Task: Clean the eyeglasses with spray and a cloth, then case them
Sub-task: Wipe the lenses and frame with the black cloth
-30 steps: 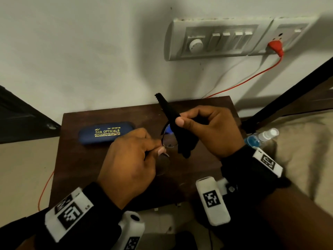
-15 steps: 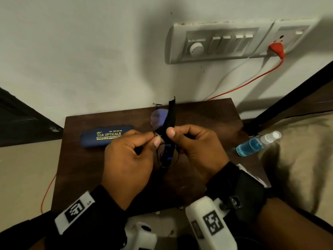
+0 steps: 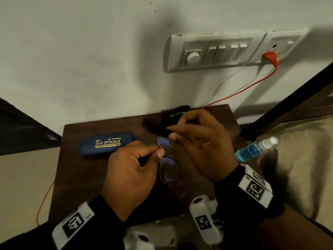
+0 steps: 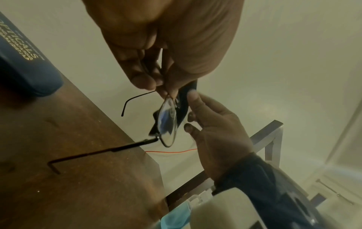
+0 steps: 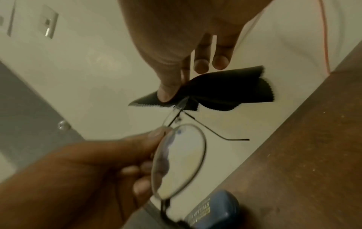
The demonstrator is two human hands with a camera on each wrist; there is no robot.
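Observation:
Thin-framed eyeglasses hang over the brown table, temples unfolded. My left hand pinches the frame at the bridge between thumb and forefinger. My right hand pinches a black cloth folded over the far lens. The blue closed case lies on the table to the left. A spray bottle of blue liquid lies to the right, beyond the table's edge.
A white wall with a switch panel rises behind the table, and a red cable runs down from a red plug. A beige cushion and a dark frame bar are at the right.
The right hand slid the cloth up from the near lens to the far lens. The glasses turned so both lenses face up. The left hand kept its pinch.

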